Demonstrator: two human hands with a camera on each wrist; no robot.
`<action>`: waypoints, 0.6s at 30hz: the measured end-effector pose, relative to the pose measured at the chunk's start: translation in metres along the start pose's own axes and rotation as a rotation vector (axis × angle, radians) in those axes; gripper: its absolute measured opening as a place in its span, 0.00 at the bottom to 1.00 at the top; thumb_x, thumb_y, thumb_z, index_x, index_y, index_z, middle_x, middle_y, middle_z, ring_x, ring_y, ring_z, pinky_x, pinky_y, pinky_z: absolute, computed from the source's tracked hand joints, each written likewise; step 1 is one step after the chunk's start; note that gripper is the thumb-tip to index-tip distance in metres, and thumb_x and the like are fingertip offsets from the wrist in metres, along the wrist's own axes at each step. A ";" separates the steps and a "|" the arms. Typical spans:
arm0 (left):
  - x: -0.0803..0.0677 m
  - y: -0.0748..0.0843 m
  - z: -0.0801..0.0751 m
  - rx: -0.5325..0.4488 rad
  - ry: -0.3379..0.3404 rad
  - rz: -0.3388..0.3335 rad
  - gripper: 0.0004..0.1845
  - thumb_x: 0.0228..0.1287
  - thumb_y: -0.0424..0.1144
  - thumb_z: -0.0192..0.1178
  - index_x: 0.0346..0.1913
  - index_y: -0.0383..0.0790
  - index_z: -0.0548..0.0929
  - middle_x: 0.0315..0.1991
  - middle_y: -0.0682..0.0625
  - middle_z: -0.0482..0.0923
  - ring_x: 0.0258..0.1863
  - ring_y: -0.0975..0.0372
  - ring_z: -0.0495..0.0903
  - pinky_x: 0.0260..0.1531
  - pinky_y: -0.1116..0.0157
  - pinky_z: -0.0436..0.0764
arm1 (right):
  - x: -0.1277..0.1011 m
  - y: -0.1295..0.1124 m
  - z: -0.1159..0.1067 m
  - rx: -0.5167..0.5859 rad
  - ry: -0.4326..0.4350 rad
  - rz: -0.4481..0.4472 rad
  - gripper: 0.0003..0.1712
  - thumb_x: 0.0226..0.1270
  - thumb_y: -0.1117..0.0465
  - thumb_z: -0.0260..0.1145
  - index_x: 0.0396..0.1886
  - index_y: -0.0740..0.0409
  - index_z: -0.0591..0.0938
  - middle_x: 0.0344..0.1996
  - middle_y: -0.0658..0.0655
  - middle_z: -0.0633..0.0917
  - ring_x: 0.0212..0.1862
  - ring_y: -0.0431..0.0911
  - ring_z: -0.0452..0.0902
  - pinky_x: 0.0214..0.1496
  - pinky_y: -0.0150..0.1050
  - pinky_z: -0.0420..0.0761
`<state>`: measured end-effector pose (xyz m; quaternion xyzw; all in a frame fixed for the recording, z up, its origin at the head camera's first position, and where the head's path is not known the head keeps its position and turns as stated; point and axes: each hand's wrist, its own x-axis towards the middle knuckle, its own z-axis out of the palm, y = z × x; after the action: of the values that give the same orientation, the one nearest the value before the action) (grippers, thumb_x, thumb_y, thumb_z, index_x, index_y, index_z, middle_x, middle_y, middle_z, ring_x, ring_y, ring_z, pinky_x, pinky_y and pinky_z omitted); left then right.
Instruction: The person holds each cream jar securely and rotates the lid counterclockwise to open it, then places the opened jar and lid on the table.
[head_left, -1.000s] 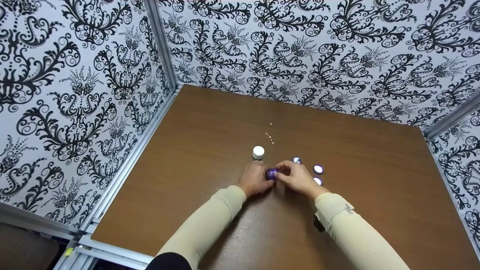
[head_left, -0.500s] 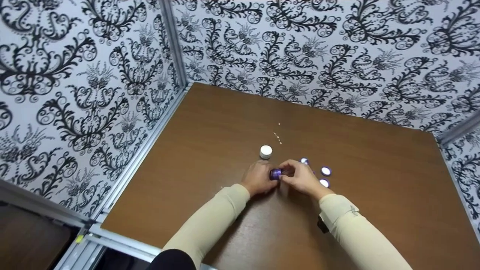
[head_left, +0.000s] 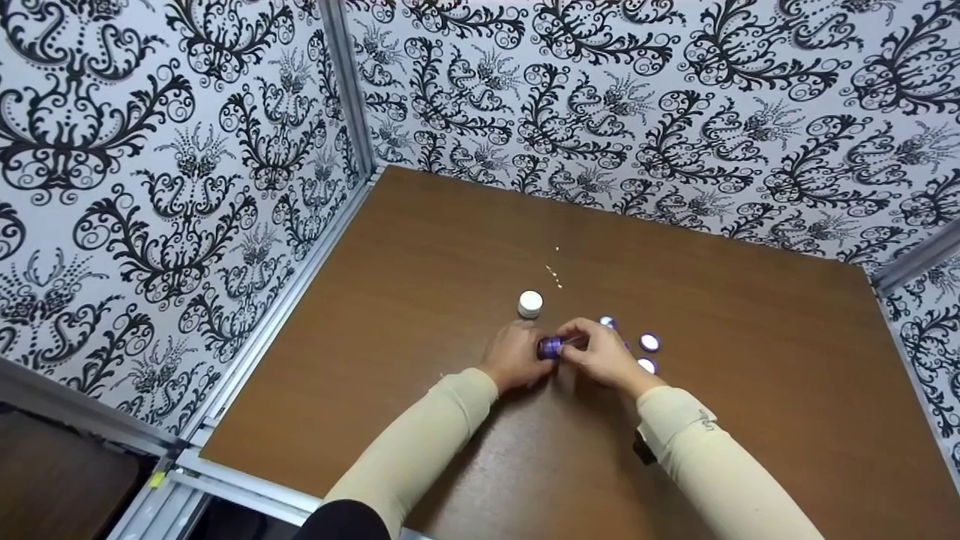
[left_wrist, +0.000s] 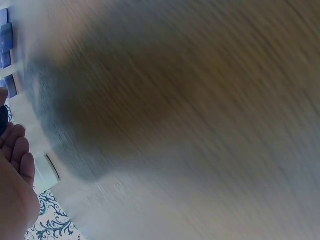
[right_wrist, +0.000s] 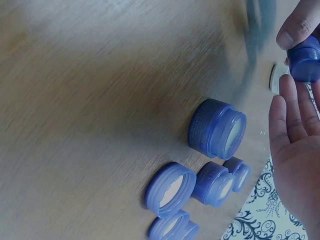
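Both hands meet over the brown table (head_left: 420,285) on a small purple jar (head_left: 549,346). My left hand (head_left: 534,349) grips the jar from the left. My right hand (head_left: 574,341) pinches its other end with thumb and fingers. In the right wrist view the purple jar (right_wrist: 306,59) sits between the thumb (right_wrist: 297,30) and the fingers (right_wrist: 295,115). The left wrist view is blurred and shows only my left hand's palm (left_wrist: 12,190) at the lower left.
A white round jar (head_left: 529,304) stands just beyond the hands. Right of my right hand lie several purple jars and lids, such as a bigger jar (right_wrist: 217,127) and an open lid (right_wrist: 170,187). Tiny white specks (head_left: 555,274) dot the table. Patterned walls (head_left: 187,187) enclose it.
Both hands have stayed together on the purple jar, with only small shifts of the right fingers. The head view has shifted a little.
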<state>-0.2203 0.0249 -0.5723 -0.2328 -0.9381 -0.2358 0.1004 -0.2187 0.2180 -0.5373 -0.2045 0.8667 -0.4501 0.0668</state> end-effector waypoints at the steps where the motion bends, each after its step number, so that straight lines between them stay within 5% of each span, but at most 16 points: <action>1: 0.000 0.000 0.000 -0.003 -0.005 0.000 0.14 0.49 0.51 0.71 0.33 0.45 0.86 0.31 0.54 0.80 0.33 0.59 0.79 0.36 0.60 0.79 | 0.000 0.000 0.000 -0.002 0.002 -0.001 0.12 0.63 0.69 0.68 0.47 0.63 0.82 0.41 0.57 0.86 0.44 0.53 0.83 0.49 0.48 0.80; 18: 0.001 0.001 0.000 0.050 0.007 0.022 0.17 0.49 0.53 0.73 0.32 0.43 0.86 0.30 0.53 0.79 0.33 0.59 0.79 0.34 0.60 0.79 | -0.002 0.000 -0.002 -0.044 -0.005 0.027 0.15 0.63 0.66 0.69 0.49 0.65 0.82 0.40 0.57 0.86 0.42 0.50 0.84 0.47 0.45 0.81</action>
<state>-0.2207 0.0265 -0.5714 -0.2400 -0.9407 -0.2121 0.1120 -0.2177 0.2205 -0.5367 -0.1951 0.8790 -0.4294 0.0703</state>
